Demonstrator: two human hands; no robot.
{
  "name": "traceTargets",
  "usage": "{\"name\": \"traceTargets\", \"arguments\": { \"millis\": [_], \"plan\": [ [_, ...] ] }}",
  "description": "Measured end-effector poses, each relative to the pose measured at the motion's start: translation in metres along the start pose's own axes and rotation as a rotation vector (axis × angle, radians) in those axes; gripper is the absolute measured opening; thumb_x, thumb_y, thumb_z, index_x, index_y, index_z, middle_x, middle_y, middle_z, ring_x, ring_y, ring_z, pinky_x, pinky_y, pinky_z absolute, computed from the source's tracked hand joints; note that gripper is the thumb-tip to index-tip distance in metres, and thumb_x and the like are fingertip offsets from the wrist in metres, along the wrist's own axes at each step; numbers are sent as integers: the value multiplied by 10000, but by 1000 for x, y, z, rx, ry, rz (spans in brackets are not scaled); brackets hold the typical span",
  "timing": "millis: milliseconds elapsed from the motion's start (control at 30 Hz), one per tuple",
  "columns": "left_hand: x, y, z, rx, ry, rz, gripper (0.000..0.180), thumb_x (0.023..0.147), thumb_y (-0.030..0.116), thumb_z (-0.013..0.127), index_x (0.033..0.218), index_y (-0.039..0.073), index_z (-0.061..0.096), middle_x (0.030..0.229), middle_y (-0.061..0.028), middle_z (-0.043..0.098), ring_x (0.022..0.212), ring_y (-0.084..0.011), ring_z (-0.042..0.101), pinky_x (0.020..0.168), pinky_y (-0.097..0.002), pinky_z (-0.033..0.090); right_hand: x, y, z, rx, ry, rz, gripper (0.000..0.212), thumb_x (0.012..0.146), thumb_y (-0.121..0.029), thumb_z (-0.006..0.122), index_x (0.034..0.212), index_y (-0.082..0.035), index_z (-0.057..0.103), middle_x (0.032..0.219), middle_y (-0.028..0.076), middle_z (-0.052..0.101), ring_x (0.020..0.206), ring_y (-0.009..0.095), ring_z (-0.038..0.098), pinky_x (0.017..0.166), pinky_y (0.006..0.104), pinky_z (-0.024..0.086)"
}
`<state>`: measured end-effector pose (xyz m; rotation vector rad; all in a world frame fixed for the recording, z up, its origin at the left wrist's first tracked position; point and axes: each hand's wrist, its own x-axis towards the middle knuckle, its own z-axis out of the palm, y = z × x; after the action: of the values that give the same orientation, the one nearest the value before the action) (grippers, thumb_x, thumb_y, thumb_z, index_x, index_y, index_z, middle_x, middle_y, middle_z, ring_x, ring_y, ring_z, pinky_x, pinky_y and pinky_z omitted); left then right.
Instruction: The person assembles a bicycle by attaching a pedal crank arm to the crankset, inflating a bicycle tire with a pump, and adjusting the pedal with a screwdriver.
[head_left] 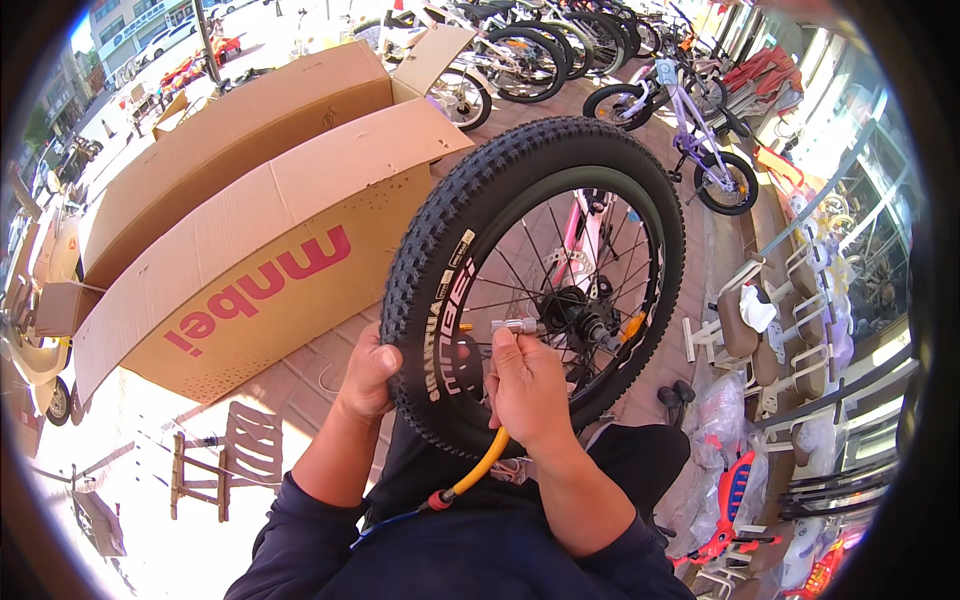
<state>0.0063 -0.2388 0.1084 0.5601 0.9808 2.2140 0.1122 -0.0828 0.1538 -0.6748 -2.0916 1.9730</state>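
A bicycle wheel (430,225) with a knobby black tyre stands tilted in front of me, its spokes and hub facing right of centre. My left hand (366,376) is closed on the tyre's lower left side; its fingers behind the tread are partly hidden. Inside the rim, my right hand (530,388) grips a silver air chuck (515,326) between thumb and fingers. Whether the chuck sits on a valve cannot be made out. From below this hand a yellow air hose (484,463) curves down to a red coupling (438,500) near my lap.
A long open cardboard box (300,290) lies left of the wheel. Left of my arm stands a small wooden chair (235,460). Parked bicycles (530,60) line the back, with a purple bike (695,130) at right. Seats and frames (770,330) and a red-blue toy (733,500) crowd the right.
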Motion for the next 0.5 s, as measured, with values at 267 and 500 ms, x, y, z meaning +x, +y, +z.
{"name": "traceTargets", "arguments": {
  "millis": [267, 500],
  "plan": [
    [1, -3, -4, -7, -29, 27, 828, 774, 493, 791, 1291, -97, 527, 1141, -214, 682, 1016, -295, 702, 887, -416, 586, 11, 7, 8, -340, 53, -206, 467, 1064, -363, 463, 791, 2, 567, 594, 35, 517, 425, 128, 501, 362, 284, 448],
    [-1, -5, -7, -5, -47, 21, 780, 785, 453, 789, 1289, -85, 535, 1151, -202, 681, 1020, -293, 698, 900, -407, 571, 1, -28, 12, -142, -50, 191, 499, 1063, -412, 445, 794, -3, 545, 585, 51, 516, 414, 134, 488, 359, 301, 457]
  ]
}}
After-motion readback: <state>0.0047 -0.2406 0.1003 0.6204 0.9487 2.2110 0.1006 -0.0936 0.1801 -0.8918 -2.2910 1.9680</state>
